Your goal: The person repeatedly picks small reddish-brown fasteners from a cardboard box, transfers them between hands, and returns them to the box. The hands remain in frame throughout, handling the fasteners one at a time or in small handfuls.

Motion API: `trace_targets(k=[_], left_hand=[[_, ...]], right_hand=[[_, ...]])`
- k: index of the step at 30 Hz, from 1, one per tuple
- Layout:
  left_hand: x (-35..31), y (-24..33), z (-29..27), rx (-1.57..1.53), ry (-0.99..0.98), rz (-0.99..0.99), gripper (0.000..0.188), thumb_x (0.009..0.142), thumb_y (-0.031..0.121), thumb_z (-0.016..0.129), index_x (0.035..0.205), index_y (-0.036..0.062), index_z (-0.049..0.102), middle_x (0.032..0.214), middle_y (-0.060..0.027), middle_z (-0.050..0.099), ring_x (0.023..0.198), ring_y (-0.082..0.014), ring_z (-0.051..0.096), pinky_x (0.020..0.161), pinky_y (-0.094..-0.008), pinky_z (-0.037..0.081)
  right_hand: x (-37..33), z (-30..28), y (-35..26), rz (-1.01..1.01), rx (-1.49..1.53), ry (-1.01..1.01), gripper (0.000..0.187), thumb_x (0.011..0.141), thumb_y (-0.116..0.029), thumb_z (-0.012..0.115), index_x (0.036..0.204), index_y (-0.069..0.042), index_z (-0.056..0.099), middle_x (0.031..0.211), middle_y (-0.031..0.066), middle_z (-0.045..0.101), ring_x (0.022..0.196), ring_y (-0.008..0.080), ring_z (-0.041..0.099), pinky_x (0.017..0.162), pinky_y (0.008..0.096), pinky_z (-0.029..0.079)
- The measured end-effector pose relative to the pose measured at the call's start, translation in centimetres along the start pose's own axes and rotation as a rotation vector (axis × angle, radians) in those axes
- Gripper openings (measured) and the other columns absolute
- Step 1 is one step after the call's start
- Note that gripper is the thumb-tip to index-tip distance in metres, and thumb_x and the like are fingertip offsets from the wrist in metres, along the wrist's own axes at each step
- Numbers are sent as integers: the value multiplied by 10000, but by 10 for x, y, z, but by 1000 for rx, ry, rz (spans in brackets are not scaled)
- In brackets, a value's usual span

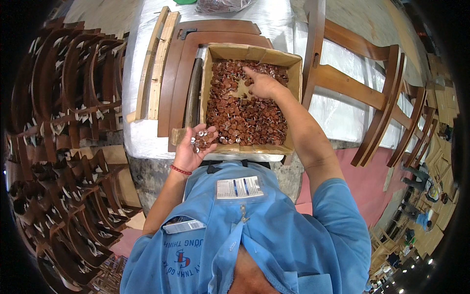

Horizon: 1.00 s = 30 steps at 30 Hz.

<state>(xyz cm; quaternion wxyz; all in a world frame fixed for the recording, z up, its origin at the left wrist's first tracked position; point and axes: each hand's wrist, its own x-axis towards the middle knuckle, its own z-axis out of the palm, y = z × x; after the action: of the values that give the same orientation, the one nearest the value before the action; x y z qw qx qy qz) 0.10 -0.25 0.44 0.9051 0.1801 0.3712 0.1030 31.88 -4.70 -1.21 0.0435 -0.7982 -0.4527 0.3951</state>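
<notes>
A cardboard box point(297, 73) filled with small brown round-headed nails point(232, 117) stands in front of me; their thin metal shanks stick out at all angles. My right hand point(264, 85) reaches into its far half, index finger stretched out to touch the nails beside a patch of bare cardboard. No nail shows in that hand, though its underside is hidden. Palm up at the box's near left corner, my left hand point(193, 149) cups several of the same nails point(201, 139), some with shiny metal faces. A red bead bracelet circles that wrist.
Brown wooden panels point(171, 88) and two pale wood strips point(155, 63) lie left of the box on the plastic-wrapped table point(134, 88). A dark bar point(193, 93) and a tan block point(179, 136) are beside it. Brown chair frames point(352, 83) lean at right; many stacked frames point(78, 83) fill the left.
</notes>
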Motion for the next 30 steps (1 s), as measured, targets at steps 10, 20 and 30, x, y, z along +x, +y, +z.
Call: trace_targets(k=[10,20,30], left_hand=[[2,-1,-3,-31,-40,-2,487,1004,456,315,1254,65,461,1269,-181,546,1170,-303,550,886,-441,534],[0,0,0,-31,-26,4,484,1009,453,296,1250,66,461,1264,-176,552,1161,-303,556,882,-434,537],[3,0,-6,-49,-63,-16,486,1006,460,308,1236,64,470,1253,-180,555,1148,-307,563,874,-425,541]], right_hand=[[-15,5,-5,-40,-44,-230,621,866,-188,538,1454,-248,345,957,187,664,864,269,642,845,384,485],[5,-2,-7,58,246,113,720,849,-155,524,1496,-212,213,1246,256,547,1107,337,574,962,389,443],[-12,11,-24,-131,-82,-254,587,849,-113,483,1418,-243,416,954,178,668,837,268,649,825,368,507]])
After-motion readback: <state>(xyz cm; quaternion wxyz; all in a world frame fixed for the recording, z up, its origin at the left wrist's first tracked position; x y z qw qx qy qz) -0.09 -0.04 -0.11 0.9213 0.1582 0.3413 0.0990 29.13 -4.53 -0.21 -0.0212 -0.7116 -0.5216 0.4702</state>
